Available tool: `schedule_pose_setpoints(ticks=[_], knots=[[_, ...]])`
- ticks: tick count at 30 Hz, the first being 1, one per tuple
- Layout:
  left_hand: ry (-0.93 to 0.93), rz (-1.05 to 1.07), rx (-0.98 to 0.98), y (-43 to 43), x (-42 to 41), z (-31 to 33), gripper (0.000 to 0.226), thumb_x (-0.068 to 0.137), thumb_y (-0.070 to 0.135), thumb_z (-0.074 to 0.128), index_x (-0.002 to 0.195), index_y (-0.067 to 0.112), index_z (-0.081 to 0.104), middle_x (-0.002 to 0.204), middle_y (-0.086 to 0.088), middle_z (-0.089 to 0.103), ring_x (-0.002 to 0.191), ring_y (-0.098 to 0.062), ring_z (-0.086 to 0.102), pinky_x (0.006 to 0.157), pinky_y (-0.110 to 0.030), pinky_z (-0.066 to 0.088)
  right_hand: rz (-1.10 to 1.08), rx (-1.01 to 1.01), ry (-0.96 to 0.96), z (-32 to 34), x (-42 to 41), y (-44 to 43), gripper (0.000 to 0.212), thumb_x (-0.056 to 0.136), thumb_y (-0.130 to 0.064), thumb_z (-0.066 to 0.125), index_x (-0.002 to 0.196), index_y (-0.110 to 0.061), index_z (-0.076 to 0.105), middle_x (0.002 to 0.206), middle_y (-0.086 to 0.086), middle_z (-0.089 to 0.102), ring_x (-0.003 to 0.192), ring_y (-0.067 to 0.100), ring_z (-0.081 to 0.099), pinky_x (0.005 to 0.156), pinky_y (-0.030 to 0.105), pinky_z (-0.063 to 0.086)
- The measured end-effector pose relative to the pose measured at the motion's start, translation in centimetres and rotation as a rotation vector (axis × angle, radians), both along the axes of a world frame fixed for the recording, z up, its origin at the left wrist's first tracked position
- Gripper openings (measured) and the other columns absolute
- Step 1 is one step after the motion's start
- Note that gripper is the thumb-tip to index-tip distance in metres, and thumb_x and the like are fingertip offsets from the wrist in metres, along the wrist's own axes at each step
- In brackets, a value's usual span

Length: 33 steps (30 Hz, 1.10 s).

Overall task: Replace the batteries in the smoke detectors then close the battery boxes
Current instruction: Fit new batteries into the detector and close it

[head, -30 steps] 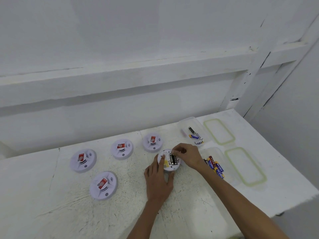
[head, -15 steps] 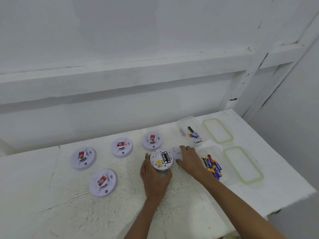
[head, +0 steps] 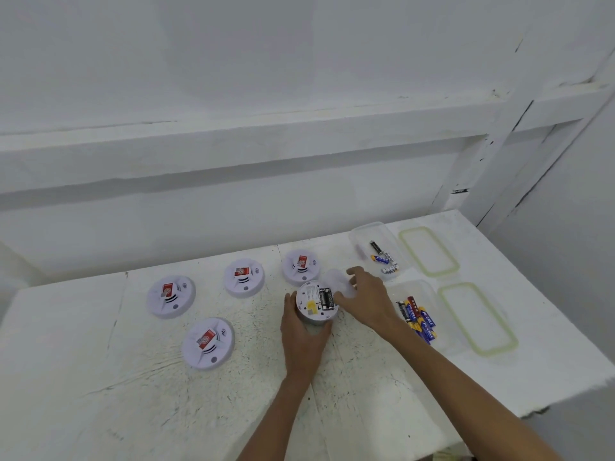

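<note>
A person's left hand (head: 304,331) grips a round white plastic smoke detector (head: 312,309). The detector is turned back-up near the middle of the white bench (head: 100,410), and the thumb and fingers curl round its rim. Its battery bay stands open with black batteries (head: 326,298) seated inside.

The right hand (head: 366,297) lies over a thin round white back cover (head: 336,281), which touches the detector on the side toward the far edge. The fingers are loosely spread; whether they pinch the cover or only press it cannot be told.

The detector looks light, stiff and smooth, and is best held by the rim, as here. The cover looks thin and probably snaps on, so it wants aligning rather than force.

Four more white detectors (head: 208,343) sit face-up toward the left edge, their red stickers too small to read. By the right edge, a clear plastic box (head: 416,285) holds blue-and-yellow batteries (head: 421,322) that appear to read "PK CELL".
</note>
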<state>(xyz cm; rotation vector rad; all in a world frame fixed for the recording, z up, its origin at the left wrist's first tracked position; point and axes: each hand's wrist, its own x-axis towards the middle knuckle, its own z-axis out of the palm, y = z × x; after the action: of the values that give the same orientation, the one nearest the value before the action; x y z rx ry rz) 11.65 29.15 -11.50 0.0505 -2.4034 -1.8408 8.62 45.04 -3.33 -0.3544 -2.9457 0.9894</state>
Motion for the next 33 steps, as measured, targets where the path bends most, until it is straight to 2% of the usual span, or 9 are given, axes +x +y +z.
schedule_pose_setpoints(ticks=[2,5,9,11,16,20,27,30,33], knots=[[-0.017,-0.001,0.032,-0.5,0.0,0.0,0.096,0.068,0.057,0.083,0.146,0.033,0.033,0.15,0.008,0.048,0.136,-0.009,0.049,0.11,-0.031,0.045,0.151,-0.007,0.024,0.3,0.0,-0.4,0.07,0.076,-0.043,0.074,0.136,-0.017,0.048,0.119,0.001,0.061,0.107,0.019,0.058,0.089,0.033,0.05],[-0.04,-0.029,0.034,-0.9,-0.2,-0.6,0.099,0.069,0.047,0.087,0.15,0.024,0.035,0.148,0.001,0.053,0.132,-0.017,0.055,0.106,-0.034,0.049,0.333,0.048,-0.004,0.4,-0.1,-0.9,0.074,0.078,-0.041,0.072,0.142,-0.023,0.041,0.126,-0.002,0.058,0.112,0.017,0.053,0.093,0.031,0.046],[-0.063,-0.056,0.068,-0.9,0.0,-0.2,0.107,0.071,0.041,0.088,0.157,0.013,0.03,0.146,0.012,0.051,0.133,-0.011,0.054,0.102,-0.009,0.043,0.429,0.094,-0.077,0.0,-0.5,-0.8,0.076,0.079,-0.044,0.07,0.144,-0.033,0.032,0.128,-0.005,0.057,0.112,0.019,0.053,0.095,0.036,0.046],[-0.073,-0.058,0.092,-0.9,0.0,0.1,0.109,0.07,0.041,0.086,0.158,0.015,0.028,0.146,0.012,0.051,0.133,-0.007,0.052,0.102,-0.006,0.04,0.446,0.105,-0.094,0.2,-0.8,-0.6,0.076,0.079,-0.046,0.07,0.144,-0.034,0.032,0.13,-0.008,0.056,0.114,0.018,0.051,0.098,0.037,0.045],[-0.101,-0.053,0.098,-0.8,0.0,-0.1,0.111,0.071,0.046,0.089,0.159,0.024,0.025,0.152,0.011,0.048,0.138,-0.007,0.047,0.11,-0.026,0.037,0.482,0.154,-0.114,0.6,-1.5,-0.2,0.074,0.081,-0.041,0.07,0.144,-0.035,0.031,0.134,-0.009,0.056,0.118,0.02,0.05,0.099,0.039,0.046],[-0.093,-0.048,0.067,-0.6,0.0,-0.2,0.113,0.067,0.062,0.083,0.158,0.028,0.026,0.144,0.025,0.043,0.135,-0.004,0.044,0.109,-0.027,0.033,0.495,0.163,-0.13,0.5,-1.9,0.2,0.072,0.081,-0.039,0.07,0.142,-0.036,0.033,0.134,-0.01,0.057,0.117,0.02,0.051,0.097,0.038,0.046],[-0.051,-0.043,0.006,-0.4,0.1,0.0,0.114,0.065,0.082,0.07,0.156,0.027,0.032,0.147,0.017,0.046,0.134,-0.006,0.045,0.106,-0.024,0.035,0.541,0.224,-0.128,0.4,-2.2,0.6,0.065,0.085,-0.034,0.07,0.142,-0.03,0.039,0.133,-0.005,0.058,0.114,0.021,0.052,0.092,0.034,0.043],[-0.027,-0.035,-0.037,-0.4,0.2,0.1,0.107,0.066,0.089,0.062,0.15,0.025,0.041,0.143,0.013,0.051,0.131,-0.013,0.05,0.107,-0.029,0.041,0.559,0.282,-0.122,0.4,-2.2,0.2,0.068,0.085,-0.037,0.069,0.144,-0.031,0.035,0.134,-0.004,0.059,0.113,0.024,0.054,0.092,0.036,0.045],[-0.013,-0.022,-0.081,-0.4,0.2,-0.3,0.095,0.07,0.083,0.064,0.142,0.024,0.048,0.138,0.006,0.058,0.125,-0.016,0.055,0.105,-0.035,0.048,0.549,0.3,-0.119,0.4,-2.1,0.3,0.067,0.085,-0.04,0.068,0.143,-0.033,0.035,0.132,-0.005,0.06,0.112,0.024,0.054,0.09,0.036,0.046]])
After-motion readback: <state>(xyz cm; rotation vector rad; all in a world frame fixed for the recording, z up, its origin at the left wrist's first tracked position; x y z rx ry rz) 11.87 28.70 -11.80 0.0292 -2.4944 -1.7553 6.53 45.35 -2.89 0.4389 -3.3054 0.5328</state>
